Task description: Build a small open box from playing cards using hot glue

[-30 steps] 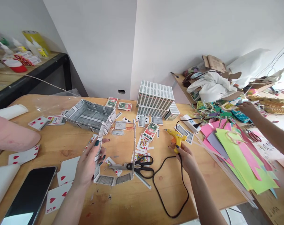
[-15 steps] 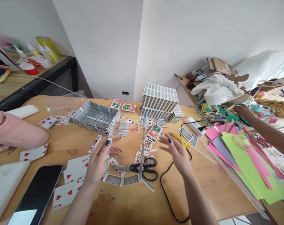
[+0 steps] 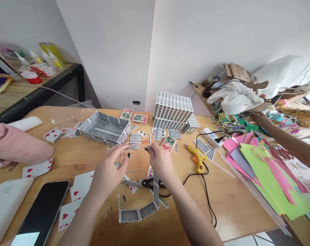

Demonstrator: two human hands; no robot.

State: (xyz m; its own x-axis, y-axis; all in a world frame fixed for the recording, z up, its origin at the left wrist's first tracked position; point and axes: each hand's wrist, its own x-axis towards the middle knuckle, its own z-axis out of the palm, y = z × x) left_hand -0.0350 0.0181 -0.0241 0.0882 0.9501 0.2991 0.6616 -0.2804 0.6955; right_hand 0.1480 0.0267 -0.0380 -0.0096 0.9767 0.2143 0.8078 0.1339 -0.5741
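A long strip of joined playing cards [image 3: 129, 216], grey-patterned backs showing, is bent into an open frame above the table. My left hand [image 3: 113, 163] grips its far edge, fingers along the top and thumb below. Across from it, my right hand [image 3: 160, 163] pinches the same far edge, fingertips curled in. The frame's near side hangs low between my forearms. Below it lie black-handled scissors [image 3: 137, 183], partly hidden by the strip and my right hand. Beyond my left hand stands a shallow tray made of cards [image 3: 100, 137].
A yellow glue gun [image 3: 199, 158] with a black cord lies to the right. Stacked card boxes [image 3: 173, 106] stand at the back. A phone [image 3: 41, 208] and loose cards [image 3: 68, 215] are at left. Another person's arm [image 3: 285, 135] reaches over coloured paper [image 3: 267, 184].
My right hand has moved left from near the glue gun and now pinches the strip. My left hand has shifted to the far edge. The frame has turned and its near side hangs lower.
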